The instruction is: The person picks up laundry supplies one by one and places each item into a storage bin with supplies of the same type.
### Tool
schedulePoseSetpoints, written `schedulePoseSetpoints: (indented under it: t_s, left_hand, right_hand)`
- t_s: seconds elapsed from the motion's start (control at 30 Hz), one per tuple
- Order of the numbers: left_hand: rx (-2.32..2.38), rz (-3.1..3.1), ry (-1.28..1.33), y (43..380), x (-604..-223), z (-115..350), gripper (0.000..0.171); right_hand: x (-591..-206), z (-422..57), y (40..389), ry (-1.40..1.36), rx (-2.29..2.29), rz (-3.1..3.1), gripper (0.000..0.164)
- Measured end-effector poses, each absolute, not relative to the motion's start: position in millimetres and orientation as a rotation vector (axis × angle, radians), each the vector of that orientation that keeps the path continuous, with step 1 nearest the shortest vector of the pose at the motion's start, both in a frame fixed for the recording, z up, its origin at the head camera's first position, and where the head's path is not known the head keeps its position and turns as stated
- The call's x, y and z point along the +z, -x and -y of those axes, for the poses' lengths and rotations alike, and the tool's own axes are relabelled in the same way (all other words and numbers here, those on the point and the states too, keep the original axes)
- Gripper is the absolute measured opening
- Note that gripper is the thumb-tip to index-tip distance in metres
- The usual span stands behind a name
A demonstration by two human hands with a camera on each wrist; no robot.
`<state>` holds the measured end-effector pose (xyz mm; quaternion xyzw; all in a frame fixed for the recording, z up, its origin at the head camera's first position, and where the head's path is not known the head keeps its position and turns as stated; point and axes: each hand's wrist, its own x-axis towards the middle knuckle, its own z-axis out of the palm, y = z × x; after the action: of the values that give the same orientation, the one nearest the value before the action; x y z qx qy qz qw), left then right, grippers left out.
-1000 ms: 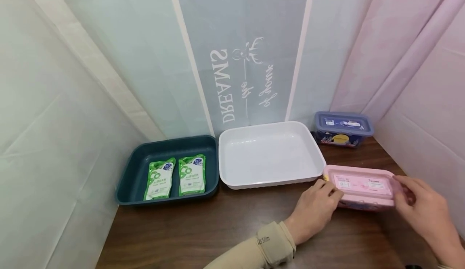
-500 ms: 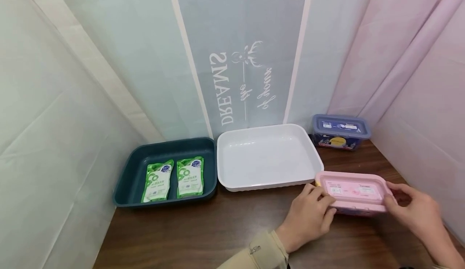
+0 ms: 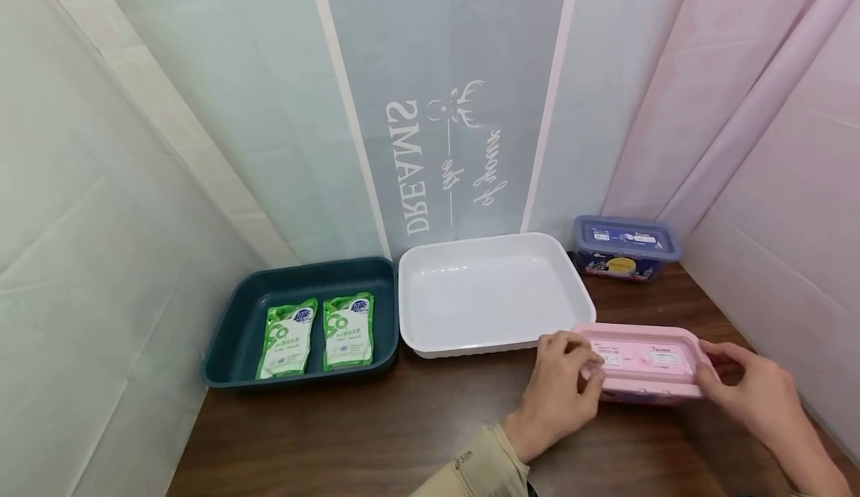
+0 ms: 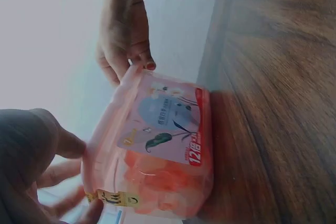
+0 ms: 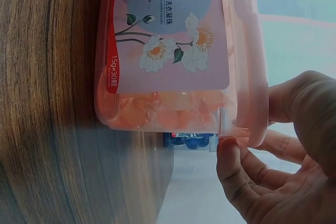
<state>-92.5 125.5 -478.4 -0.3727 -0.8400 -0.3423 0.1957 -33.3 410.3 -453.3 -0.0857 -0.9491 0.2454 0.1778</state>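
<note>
A pink lidded box of laundry capsules (image 3: 645, 359) sits on the wooden table at the right in the head view, its lid closed. My left hand (image 3: 561, 385) grips the lid's left end, fingers over the rim. At the opposite end my right hand (image 3: 752, 385) pinches the lid's corner. In the right wrist view, the right thumb (image 5: 231, 166) touches a small clear tab at the lid's corner. Orange-pink capsules (image 4: 163, 182) show through the box wall in the left wrist view.
A white tray (image 3: 497, 295) stands just left of the pink box. Beside it, a dark green tray (image 3: 231, 318) contains two green-and-white pouches (image 3: 348, 330). Behind the pink box is a blue lidded box (image 3: 625, 247), near the curtain and right wall.
The pink box has shifted left and slightly toward me, with both hands staying on its ends. The head view has also shifted a little. The trays and pouches stay in place.
</note>
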Motion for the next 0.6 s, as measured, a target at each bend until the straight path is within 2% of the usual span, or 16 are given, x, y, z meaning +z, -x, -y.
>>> schedulePoseSetpoints:
  t_s: [0.37, 0.6]
  left_hand:
    - [-1.604, 2.554, 0.787, 89, -469, -121, 0.032]
    - [-2.029, 2.558, 0.596, 94, -467, -113, 0.04]
  right_hand:
    - [-459, -409, 36, 0.196, 0.755, 2.664, 0.036]
    - [-473, -410, 32, 0.132, 1.015, 2.562, 0.03]
